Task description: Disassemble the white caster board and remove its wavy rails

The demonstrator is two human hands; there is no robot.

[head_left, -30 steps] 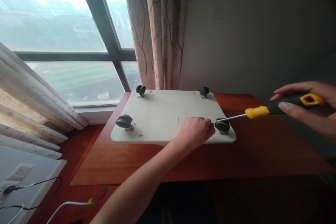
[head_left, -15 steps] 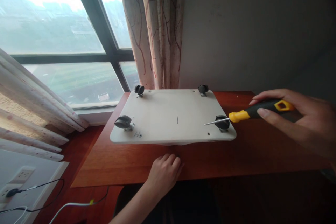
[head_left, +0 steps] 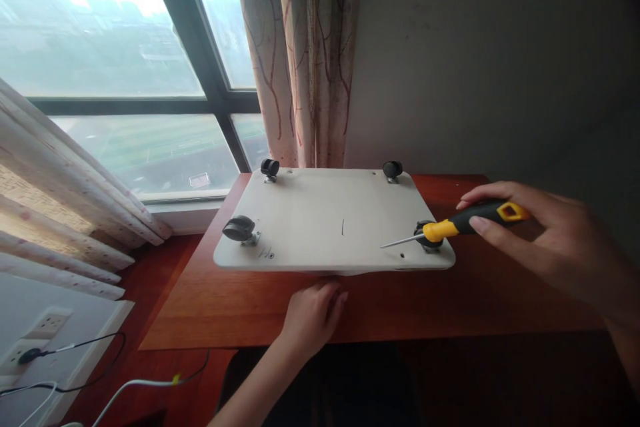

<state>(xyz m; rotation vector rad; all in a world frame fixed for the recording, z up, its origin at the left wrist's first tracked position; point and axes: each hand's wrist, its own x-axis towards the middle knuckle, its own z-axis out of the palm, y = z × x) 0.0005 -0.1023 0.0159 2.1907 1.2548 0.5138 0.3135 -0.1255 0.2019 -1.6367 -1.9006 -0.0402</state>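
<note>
A white board [head_left: 320,213] with rounded corners lies on the wooden table [head_left: 240,320], black swivel casters [head_left: 240,229] standing up at its corners. My right hand [head_left: 545,233] is closed around the handle of a yellow-and-black screwdriver [head_left: 463,219]. Its metal shaft points left over the board's right part, passing in front of the near right caster [head_left: 431,244]. My left hand [head_left: 313,317] rests at the middle of the board's front edge, its fingers curled. Whatever those fingers hold is hidden.
Behind the table are a grey wall [head_left: 475,67], a patterned curtain [head_left: 310,67] and a window [head_left: 125,147]. At the lower left, a wall socket [head_left: 33,350] has a black plug in it, and cables [head_left: 143,383] run near the floor. A dark seat lies below the table edge.
My right hand has brought the screwdriver left and slightly down, its tip now lower over the board. My left hand has shifted a little toward the board's edge, fingers more curled. The view has shifted slightly.
</note>
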